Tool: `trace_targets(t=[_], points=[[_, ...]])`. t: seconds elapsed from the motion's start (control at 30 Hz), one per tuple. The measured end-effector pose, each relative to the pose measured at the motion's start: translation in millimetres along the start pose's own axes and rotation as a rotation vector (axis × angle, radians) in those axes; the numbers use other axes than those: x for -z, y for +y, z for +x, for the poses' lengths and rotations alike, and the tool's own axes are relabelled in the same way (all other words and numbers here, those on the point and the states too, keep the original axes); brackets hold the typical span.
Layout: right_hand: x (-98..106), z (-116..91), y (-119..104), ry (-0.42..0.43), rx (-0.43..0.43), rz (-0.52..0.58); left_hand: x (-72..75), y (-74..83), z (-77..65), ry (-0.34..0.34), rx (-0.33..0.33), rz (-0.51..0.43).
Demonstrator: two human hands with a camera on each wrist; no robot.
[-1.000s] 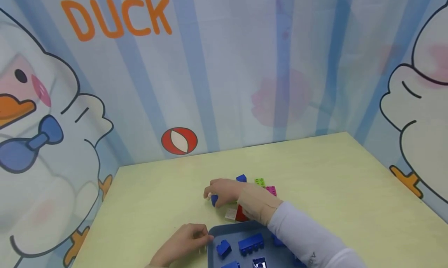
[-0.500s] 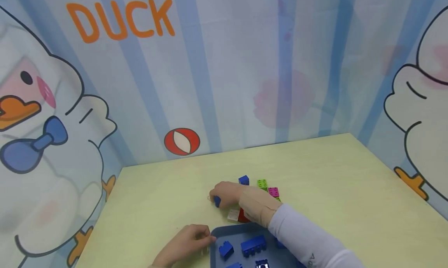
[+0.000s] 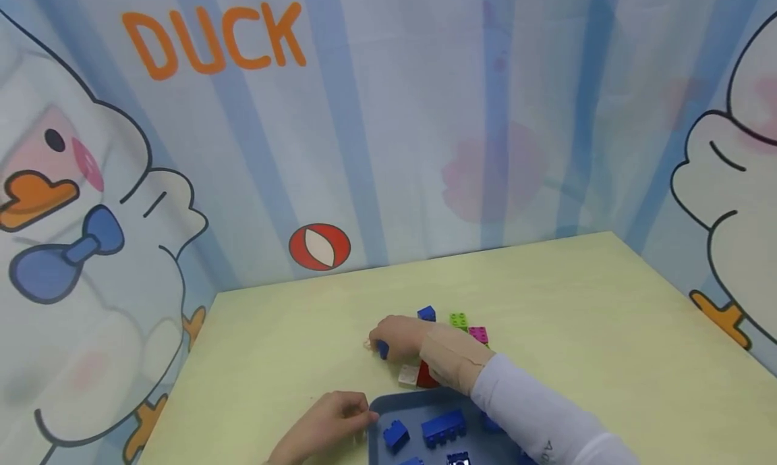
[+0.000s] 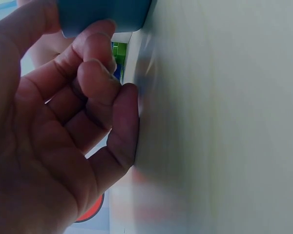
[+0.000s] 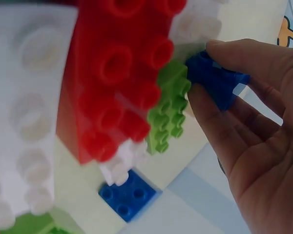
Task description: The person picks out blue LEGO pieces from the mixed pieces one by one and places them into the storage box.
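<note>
My right hand (image 3: 400, 337) reaches over the brick pile and pinches a small blue toy brick (image 5: 212, 78) between thumb and fingers. In the right wrist view that brick is right beside a green brick (image 5: 168, 107), with a red brick (image 5: 112, 73) and a long white brick (image 5: 27, 112) nearer the camera. At the near left corner of the blue-grey tray (image 3: 388, 401), my left hand (image 3: 328, 421) grips the rim between thumb and index finger. Its other fingers are curled beside the tray, close to the tabletop in the left wrist view.
Several blue bricks, among them a long one (image 3: 443, 426), lie in the tray. Beyond the right forearm are a loose blue brick (image 3: 427, 313), a lime brick (image 3: 458, 320) and a pink brick (image 3: 478, 333). A duck-print curtain (image 3: 394, 114) hangs behind the pale table (image 3: 291, 343).
The right hand with the blue brick has shifted slightly right toward the pile. The whole head view has drifted a little; the left hand stays at the tray's corner.
</note>
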State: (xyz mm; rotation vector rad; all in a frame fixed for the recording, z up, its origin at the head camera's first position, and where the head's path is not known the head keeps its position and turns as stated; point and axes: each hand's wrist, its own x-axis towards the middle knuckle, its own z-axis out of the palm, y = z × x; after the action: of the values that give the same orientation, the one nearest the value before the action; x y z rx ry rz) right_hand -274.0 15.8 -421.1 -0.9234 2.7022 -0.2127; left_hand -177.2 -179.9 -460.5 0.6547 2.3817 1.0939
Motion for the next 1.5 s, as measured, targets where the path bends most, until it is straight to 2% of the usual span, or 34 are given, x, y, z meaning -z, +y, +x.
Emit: trace_targets(t=[0.2, 0.5, 0.87, 1.23, 1.5], points=[[12, -9, 8, 0.033, 0.007, -0.005, -0.4, 2.5, 0.8, 0.010, -0.020, 0.036], [28, -23, 20, 0.035, -0.025, 0.024, -2.2, 3.5, 2.4, -0.003, 0.038, 0.029], [36, -46, 34, 0.065, 0.023, 0.074, -3.0, 5.2, 2.9, -0.013, 0.079, 0.011], [35, -73, 45, 0.078, 0.024, 0.121, -2.5, 6.7, 2.4, -0.017, 0.093, 0.010], [30, -103, 59, 0.175, 0.092, 0.134, -3.9, 3.8, 3.9, -0.009, 0.103, 0.020]])
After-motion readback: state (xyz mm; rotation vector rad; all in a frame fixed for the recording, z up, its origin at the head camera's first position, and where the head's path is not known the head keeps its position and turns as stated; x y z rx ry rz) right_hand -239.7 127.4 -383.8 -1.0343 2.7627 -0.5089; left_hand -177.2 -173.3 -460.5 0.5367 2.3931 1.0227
